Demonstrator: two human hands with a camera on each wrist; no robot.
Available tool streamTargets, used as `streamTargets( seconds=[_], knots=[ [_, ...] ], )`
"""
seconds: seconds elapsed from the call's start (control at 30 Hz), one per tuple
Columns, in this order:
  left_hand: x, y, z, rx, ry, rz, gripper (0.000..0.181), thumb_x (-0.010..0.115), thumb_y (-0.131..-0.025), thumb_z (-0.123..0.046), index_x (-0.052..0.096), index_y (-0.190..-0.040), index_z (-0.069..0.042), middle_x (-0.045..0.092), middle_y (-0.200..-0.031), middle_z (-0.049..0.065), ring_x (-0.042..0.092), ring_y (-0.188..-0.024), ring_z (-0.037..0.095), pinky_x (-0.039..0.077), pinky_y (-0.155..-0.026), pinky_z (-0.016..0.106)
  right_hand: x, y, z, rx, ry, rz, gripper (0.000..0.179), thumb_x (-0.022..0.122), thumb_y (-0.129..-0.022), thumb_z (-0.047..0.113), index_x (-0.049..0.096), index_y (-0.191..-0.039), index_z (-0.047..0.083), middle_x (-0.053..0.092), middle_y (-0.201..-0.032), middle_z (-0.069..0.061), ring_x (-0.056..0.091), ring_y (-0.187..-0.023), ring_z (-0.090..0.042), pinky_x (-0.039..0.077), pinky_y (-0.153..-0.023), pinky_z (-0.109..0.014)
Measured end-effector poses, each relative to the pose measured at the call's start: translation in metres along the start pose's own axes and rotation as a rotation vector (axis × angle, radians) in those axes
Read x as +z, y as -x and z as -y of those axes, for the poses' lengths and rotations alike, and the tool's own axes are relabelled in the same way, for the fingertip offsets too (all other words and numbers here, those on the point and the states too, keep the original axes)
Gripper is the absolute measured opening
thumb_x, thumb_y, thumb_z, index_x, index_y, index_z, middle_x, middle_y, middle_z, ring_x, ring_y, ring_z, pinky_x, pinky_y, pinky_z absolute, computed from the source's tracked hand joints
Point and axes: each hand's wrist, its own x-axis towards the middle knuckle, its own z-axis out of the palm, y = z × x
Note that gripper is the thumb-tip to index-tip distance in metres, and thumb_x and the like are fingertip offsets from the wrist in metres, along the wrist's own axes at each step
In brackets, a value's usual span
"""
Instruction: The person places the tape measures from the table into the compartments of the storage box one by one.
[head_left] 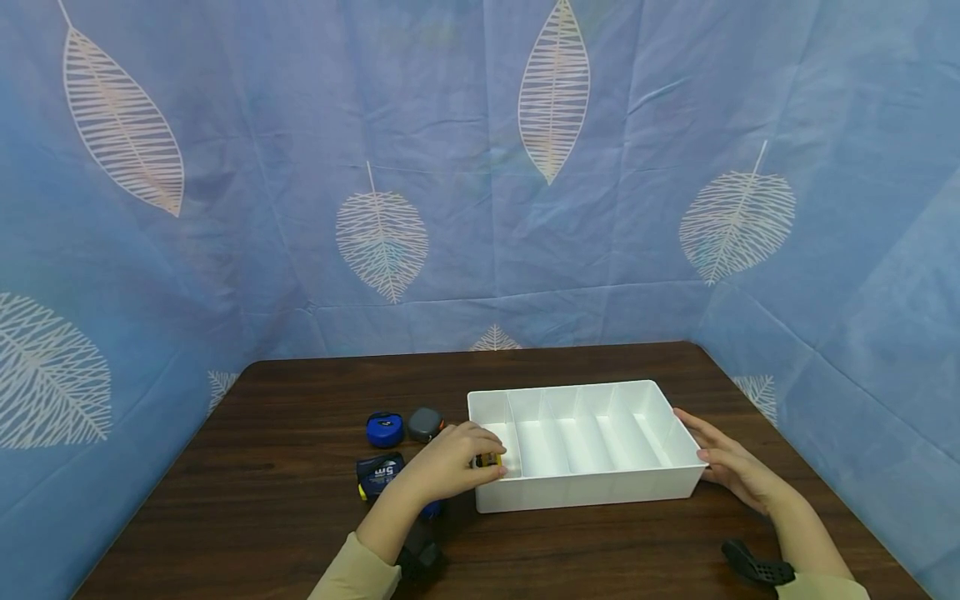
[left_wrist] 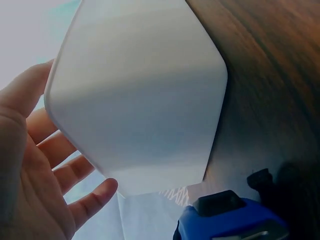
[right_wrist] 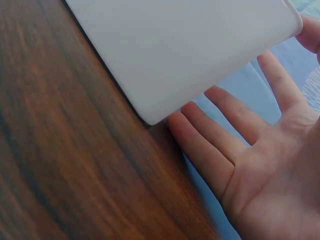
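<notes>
A white divided box (head_left: pixel 585 492) lies on the table, its row of compartments facing up. Over its left end reaches my left hand (head_left: pixel 453 458), thumb and fingers around a small yellow-and-black tape measure (head_left: pixel 489 460) in the leftmost compartment. The left wrist view shows these fingers (left_wrist: pixel 75 172) going behind the box's end wall (left_wrist: pixel 140 110), which hides the tape measure. At the opposite end, my right hand (head_left: pixel 731 465) touches the box with fairly straight fingers (right_wrist: pixel 205 145), the thumb by the rim.
Left of the box sit a blue tape measure (head_left: pixel 385 429), a dark grey round one (head_left: pixel 425 424) and a navy one marked 5m (head_left: pixel 378 477). Another blue item (head_left: pixel 431 509) is mostly behind my left wrist. Blue leaf-patterned cloth (head_left: pixel 465 233) hangs around the wooden table (head_left: pixel 225 500).
</notes>
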Motion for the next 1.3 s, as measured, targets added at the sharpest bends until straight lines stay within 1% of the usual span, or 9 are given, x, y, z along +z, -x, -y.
streamTargets(
  seconds=[0.1,0.33,0.43,0.67,0.8,0.93,1.13,1.3],
  knots=[
    [0.0,0.001,0.0,0.005,0.005,-0.016,0.032,0.063,-0.093,-0.037,0.071,-0.116,-0.015,0.063,-0.118,-0.006,0.053,-0.112,0.015,0.042,-0.095,0.047,0.0,0.0,0.0,0.0,0.002,-0.003,0.064,0.036,-0.099,0.009,0.007,-0.155,0.015,0.033,-0.141,0.027,0.047,-0.12,-0.004,0.046,-0.088,-0.038],
    [0.0,0.001,0.003,0.03,0.002,-0.045,0.03,0.066,-0.092,-0.032,0.071,-0.115,-0.014,0.064,-0.116,-0.006,0.054,-0.109,0.014,0.044,-0.092,0.044,0.0,0.0,0.0,0.008,-0.002,-0.01,0.063,0.036,-0.099,0.008,0.008,-0.155,0.016,0.033,-0.14,0.028,0.049,-0.12,-0.005,0.046,-0.088,-0.038],
    [0.0,0.001,0.003,0.022,0.007,-0.047,0.029,0.066,-0.092,-0.031,0.071,-0.115,-0.014,0.063,-0.116,-0.007,0.054,-0.11,0.014,0.043,-0.093,0.046,0.0,0.0,0.0,0.017,0.002,-0.014,0.064,0.036,-0.099,0.009,0.008,-0.155,0.016,0.034,-0.14,0.028,0.049,-0.119,-0.005,0.046,-0.088,-0.039],
    [-0.003,0.004,0.003,0.016,-0.038,-0.061,0.03,0.065,-0.092,-0.034,0.071,-0.115,-0.016,0.064,-0.116,-0.007,0.053,-0.112,0.015,0.042,-0.093,0.042,0.001,0.0,0.0,0.026,-0.005,-0.023,0.064,0.038,-0.098,0.01,0.009,-0.155,0.017,0.035,-0.14,0.027,0.049,-0.119,-0.005,0.046,-0.089,-0.038],
    [-0.006,0.006,0.004,0.013,-0.043,-0.069,0.032,0.064,-0.092,-0.035,0.071,-0.116,-0.015,0.064,-0.117,-0.006,0.051,-0.115,0.016,0.04,-0.096,0.044,0.001,0.0,0.001,0.024,-0.01,-0.021,0.064,0.037,-0.098,0.01,0.009,-0.155,0.017,0.035,-0.14,0.027,0.049,-0.12,-0.007,0.046,-0.089,-0.038],
    [-0.01,0.007,0.004,0.014,-0.044,-0.08,0.031,0.064,-0.093,-0.034,0.071,-0.116,-0.014,0.064,-0.117,-0.004,0.052,-0.115,0.018,0.041,-0.095,0.046,0.0,0.0,0.001,0.021,-0.006,-0.025,0.064,0.038,-0.098,0.011,0.01,-0.156,0.018,0.034,-0.141,0.027,0.049,-0.12,-0.008,0.046,-0.089,-0.038],
    [-0.017,0.009,0.003,-0.019,-0.042,-0.081,0.035,0.063,-0.092,-0.038,0.069,-0.118,-0.014,0.063,-0.119,-0.003,0.051,-0.116,0.019,0.041,-0.096,0.045,0.0,-0.001,0.0,0.016,-0.007,-0.027,0.064,0.038,-0.098,0.012,0.011,-0.156,0.019,0.032,-0.142,0.026,0.049,-0.121,-0.01,0.046,-0.089,-0.039],
    [-0.021,0.011,0.003,-0.038,-0.045,-0.084,0.039,0.063,-0.092,-0.039,0.068,-0.121,-0.014,0.063,-0.12,-0.003,0.05,-0.117,0.018,0.041,-0.097,0.044,0.0,0.0,0.0,0.024,-0.006,-0.036,0.065,0.039,-0.098,0.013,0.011,-0.155,0.019,0.034,-0.14,0.027,0.05,-0.119,-0.008,0.046,-0.089,-0.038]
  ],
)
